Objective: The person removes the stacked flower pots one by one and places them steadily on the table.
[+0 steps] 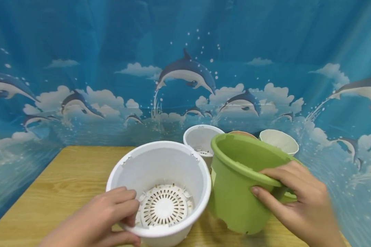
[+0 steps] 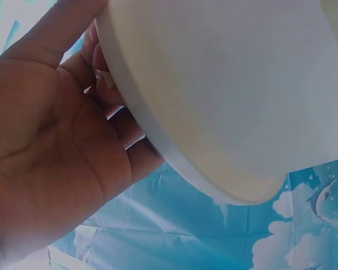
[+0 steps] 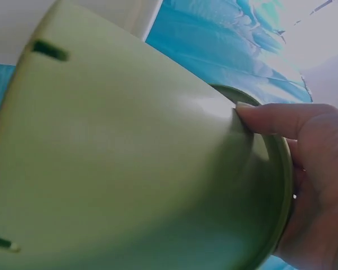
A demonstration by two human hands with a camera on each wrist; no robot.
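My left hand grips the near left rim of a white plastic pot, thumb outside and fingers over the edge. Slots radiate across the bottom of this pot, which tilts toward me. In the left wrist view, the smooth outer wall of the white pot rises beside my palm. A green plastic pot is tilted in my right hand, its rim pinched between thumb and fingers. Slits show low on the green pot in the right wrist view.
Behind stand a smaller white pot, a mostly hidden orange-brown rim and a pale faceted pot. A green edge shows partly behind my right hand. The wooden table meets a blue dolphin curtain.
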